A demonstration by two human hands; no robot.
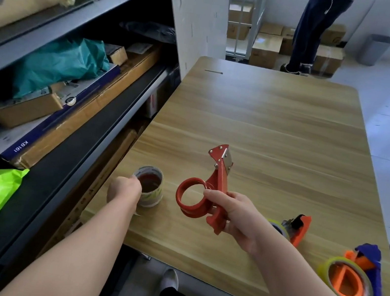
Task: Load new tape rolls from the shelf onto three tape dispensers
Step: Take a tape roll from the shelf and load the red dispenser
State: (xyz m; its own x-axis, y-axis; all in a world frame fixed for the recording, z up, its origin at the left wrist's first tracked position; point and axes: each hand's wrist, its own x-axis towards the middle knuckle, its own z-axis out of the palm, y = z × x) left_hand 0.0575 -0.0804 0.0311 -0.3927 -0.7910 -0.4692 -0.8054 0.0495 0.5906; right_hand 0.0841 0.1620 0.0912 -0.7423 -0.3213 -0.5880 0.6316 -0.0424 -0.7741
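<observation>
Since the red dispenser (210, 189) w/ the bare ring is the only one not yet loaded, what counts is roll vs ring. R hand (231, 215) has its fingers curled round the handle and holds the tool above the table (283, 127). Its long axis runs from the palm away from the person, cutter head at the far end, w/ the ring sticking out on the thumb side toward the L hand (125, 191). L hand grips the near rim of the tape roll (149, 188), but the fingertips are hidden behind the knuckles, so the exact pinch can't be told. Roll sits just beyond those knuckles, core opening up and a bit tilted, near the ring but apart from it. Judgement: L hand is nearer, so the roll should go across toward the R hand, core turned to face the ring. Orange-red dispenser (301, 226) and blue dispenser (369, 253), out past the R wrist, already carry tape.
</observation>
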